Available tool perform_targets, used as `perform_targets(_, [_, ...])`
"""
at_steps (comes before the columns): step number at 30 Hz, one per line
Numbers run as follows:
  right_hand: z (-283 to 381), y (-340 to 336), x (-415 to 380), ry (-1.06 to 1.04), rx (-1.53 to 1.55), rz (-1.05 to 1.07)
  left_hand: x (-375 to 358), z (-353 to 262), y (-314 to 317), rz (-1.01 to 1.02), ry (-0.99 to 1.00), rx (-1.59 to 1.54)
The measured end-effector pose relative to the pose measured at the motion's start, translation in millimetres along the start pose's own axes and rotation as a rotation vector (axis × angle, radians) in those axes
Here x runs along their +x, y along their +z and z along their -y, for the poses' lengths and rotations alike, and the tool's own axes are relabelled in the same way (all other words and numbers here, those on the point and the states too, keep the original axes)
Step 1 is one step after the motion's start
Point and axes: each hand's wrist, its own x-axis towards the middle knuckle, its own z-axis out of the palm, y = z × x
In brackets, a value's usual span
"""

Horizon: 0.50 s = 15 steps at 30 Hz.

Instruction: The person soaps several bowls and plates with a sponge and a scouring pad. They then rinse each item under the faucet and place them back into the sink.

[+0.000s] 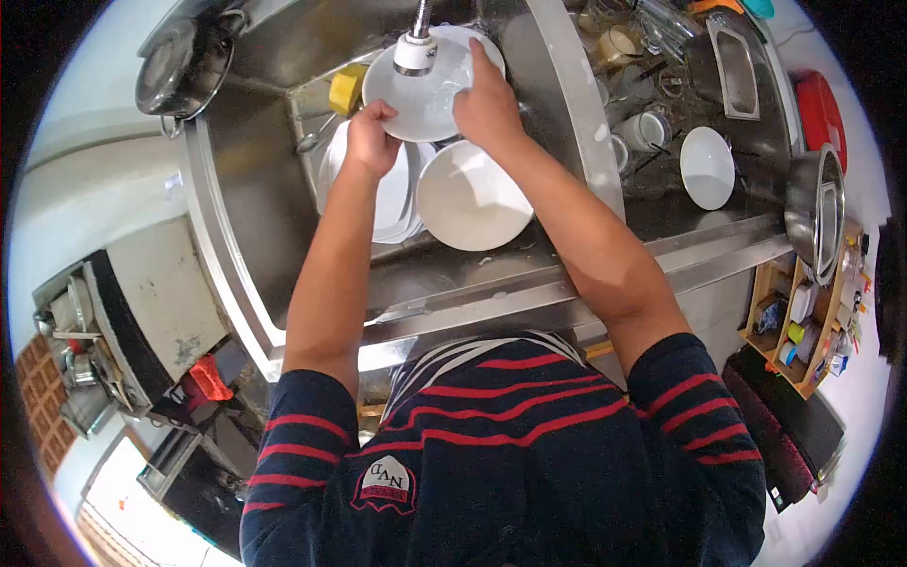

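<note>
A white bowl [427, 104] is tilted under the tap nozzle [416, 57], near the back of the sink. My left hand [371, 142] grips its left rim, thumb on the inside and the other fingers hidden beneath. On the right side my right hand [491, 106] holds it too, its index finger stretched along the rim. Just below, another white bowl [475, 196] lies in the sink beside a stack of white plates [395, 213], which my left forearm partly covers. A yellow sponge [348, 90] sits by the held bowl's left edge.
A spoon [316, 134] lies left of the plates. The right basin holds several glasses [645, 130], a white dish [708, 168] and a metal tray [734, 71]. A steel pot [184, 71] stands on the left ledge, and a metal pan [814, 215] is at the far right.
</note>
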Motion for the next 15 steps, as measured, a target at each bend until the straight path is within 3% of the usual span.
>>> perform_targets(2, [-4.2, 6.5, -7.4, -0.598, -0.596, -0.38, -5.4, 7.6, 2.4, -0.055, 0.034, 0.044])
perform_targets(3, [-2.9, 8.7, -13.1, -0.599, -0.594, -0.377, -9.0, 9.9, 4.2, -0.107, 0.071, 0.089])
perform_targets(5, [0.6, 14.1, -23.4, -0.706, -0.654, 0.033, -14.4, 11.0, 7.8, -0.071, 0.09, 0.069])
perform_targets(6, [2.6, 19.4, -24.7, -0.763, -0.623, 0.167, -13.4, 11.0, 7.9, -0.01, 0.105, 0.031])
perform_targets(7, [1.2, 24.1, -23.3, -0.764, -0.623, 0.169, -13.2, 11.5, 7.2, 0.051, 0.119, -0.008])
perform_targets(9, [-1.4, 31.5, -18.9, -0.792, -0.11, 0.424, -15.3, 8.9, 3.9, 0.019, 0.135, 0.01])
perform_targets(10, [6.7, 22.7, -19.2, -0.793, -0.11, 0.426, -17.0, 6.0, 2.9, -0.011, 0.152, 0.029])
perform_targets(12, [17.4, -0.3, -14.7, -0.543, -0.213, 0.848, -22.0, 0.1, 4.0, -0.024, 0.17, 0.031])
perform_targets(13, [14.6, -2.2, -14.0, -0.542, -0.215, 0.847, -24.9, -3.5, 5.8, -0.036, 0.187, 0.035])
perform_targets(15, [4.6, 1.6, -14.8, -0.853, -0.523, 0.266, -23.6, -10.9, 3.6, -0.037, 0.208, 0.121])
